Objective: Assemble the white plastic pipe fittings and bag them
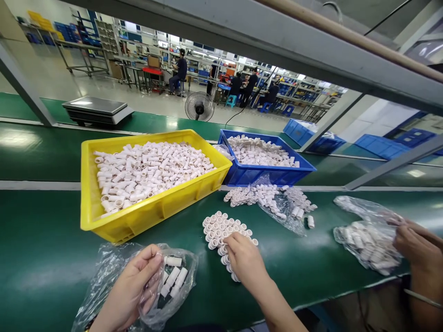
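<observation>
My left hand [138, 283] grips the edge of a clear plastic bag [188, 272], holding its mouth apart. Several short white plastic tubes [178, 279] lie inside the bag. To the right, my right hand [244, 260] reaches onto a group of white tubes [216, 228] standing on end, packed close together on the green table [284, 276]. Its fingers are bent together at a tube in the middle of the group, and the fingertips are partly hidden.
A yellow bin [155, 214] and a blue bin [270, 175] full of white tubes stand behind. Loose tubes [268, 196] lie by a clear bag. At right, another person's hands [417, 242] hold a filled bag [370, 246]. A scale [97, 108] sits at back left.
</observation>
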